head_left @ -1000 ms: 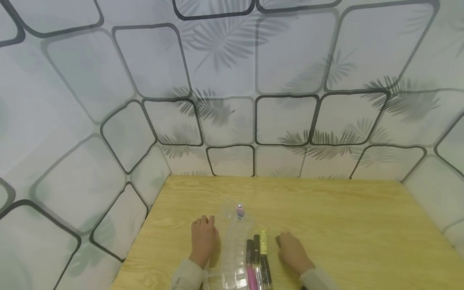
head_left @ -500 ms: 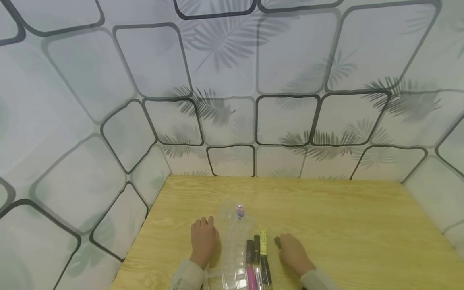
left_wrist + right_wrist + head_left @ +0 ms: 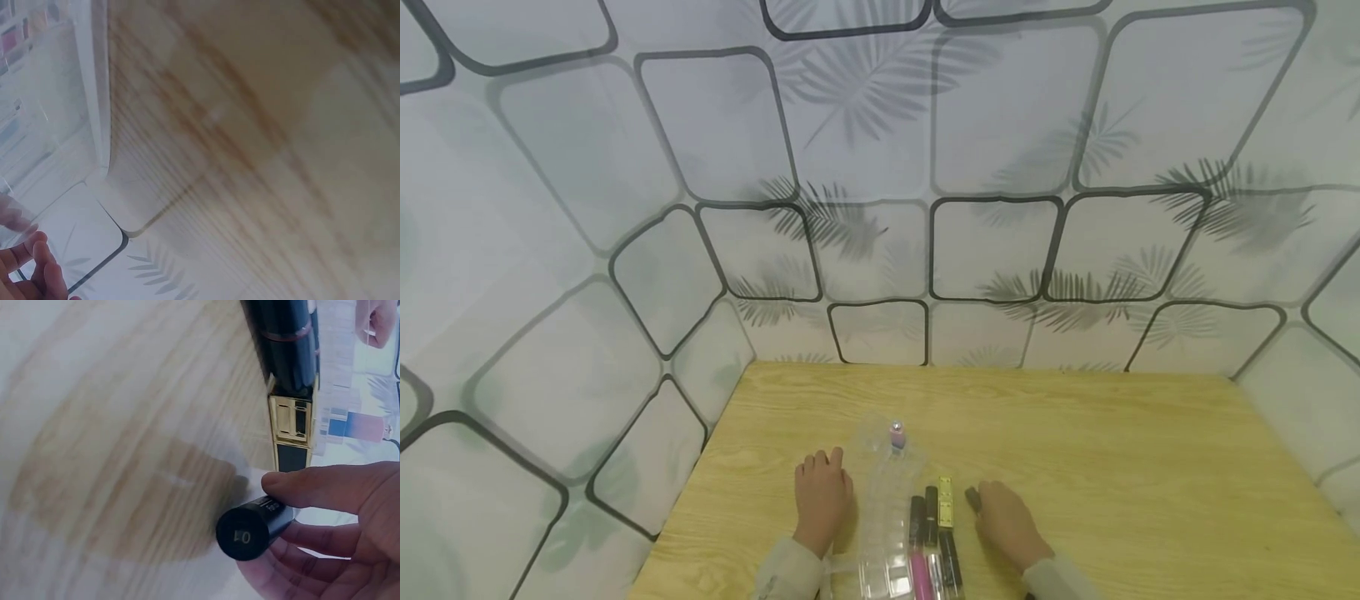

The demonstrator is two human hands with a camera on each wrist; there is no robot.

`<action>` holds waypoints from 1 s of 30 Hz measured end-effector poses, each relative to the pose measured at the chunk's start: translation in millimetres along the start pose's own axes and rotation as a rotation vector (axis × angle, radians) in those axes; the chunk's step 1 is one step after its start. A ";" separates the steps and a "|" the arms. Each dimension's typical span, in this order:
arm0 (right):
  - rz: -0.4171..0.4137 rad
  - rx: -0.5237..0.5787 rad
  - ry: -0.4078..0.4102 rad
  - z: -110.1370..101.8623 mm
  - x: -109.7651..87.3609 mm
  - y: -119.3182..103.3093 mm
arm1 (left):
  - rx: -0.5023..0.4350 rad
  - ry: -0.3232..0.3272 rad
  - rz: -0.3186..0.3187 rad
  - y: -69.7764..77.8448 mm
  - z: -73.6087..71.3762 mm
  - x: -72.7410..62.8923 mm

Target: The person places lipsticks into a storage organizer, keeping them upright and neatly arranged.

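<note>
Where tubes (image 3: 931, 518) lie, wooden table (image 3: 1120, 475), leaf-print walls (image 3: 872, 250)

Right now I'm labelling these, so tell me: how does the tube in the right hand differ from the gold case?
Colour: the held tube is black; the gold case is mainly gold, with dark panels. Shape: the held tube has a round end; the gold case has straight edges and corners. State: the right hand grips the held tube; the gold case sits beside another black tube. Both show dark surfaces.
</note>
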State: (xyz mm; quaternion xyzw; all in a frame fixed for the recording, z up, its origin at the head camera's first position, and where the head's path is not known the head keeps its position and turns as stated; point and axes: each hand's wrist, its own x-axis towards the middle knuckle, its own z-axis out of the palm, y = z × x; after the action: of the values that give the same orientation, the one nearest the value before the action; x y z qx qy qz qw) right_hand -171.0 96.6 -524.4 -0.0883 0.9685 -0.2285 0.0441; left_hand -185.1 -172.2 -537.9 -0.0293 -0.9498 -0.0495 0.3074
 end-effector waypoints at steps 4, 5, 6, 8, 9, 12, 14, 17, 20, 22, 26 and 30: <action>0.008 0.040 0.010 -3.3 2.4 -0.6 | 0.000 0.001 -0.003 0.0 0.1 0.0; 0.010 0.046 0.012 -4.5 3.2 -1.2 | 0.005 -0.009 -0.007 0.0 0.3 0.1; 0.006 0.048 0.016 -5.5 4.2 -1.9 | 0.000 -0.030 -0.016 0.0 0.6 0.1; 0.000 0.050 0.027 -7.5 6.5 -3.1 | 0.005 -0.060 -0.026 0.2 0.4 0.0; 0.001 0.057 0.031 -8.8 7.6 -3.9 | 0.004 -0.074 -0.030 0.4 -0.1 0.0; -0.006 0.088 0.051 -12.5 10.8 -6.6 | 0.003 -0.108 -0.041 1.0 -2.2 0.8; -0.003 0.115 0.062 -15.1 12.6 -8.7 | -0.001 -0.121 -0.047 1.5 -3.7 1.3; -0.021 0.139 0.083 -17.8 15.0 -11.3 | -0.005 -0.121 -0.058 1.8 -3.3 1.3; -0.034 0.166 0.103 -19.3 17.3 -13.9 | -0.012 -0.099 -0.060 1.9 -3.2 1.2; -0.039 0.192 0.118 -20.2 19.0 -15.8 | -0.016 -0.088 -0.061 1.6 -2.4 1.1; -0.063 0.246 0.149 -22.4 21.3 -19.6 | -0.017 -0.086 -0.060 0.7 -0.3 0.6; -0.090 0.321 0.195 -24.6 22.7 -24.4 | -0.022 -0.086 -0.060 0.7 -0.2 0.4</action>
State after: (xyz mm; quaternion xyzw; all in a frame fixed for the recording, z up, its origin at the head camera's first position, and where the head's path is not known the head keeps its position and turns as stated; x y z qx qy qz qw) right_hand -192.7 81.5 -492.5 -0.1010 0.9144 -0.3893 -0.0465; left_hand -185.3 -171.5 -537.5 -0.0064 -0.9621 -0.0678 0.2642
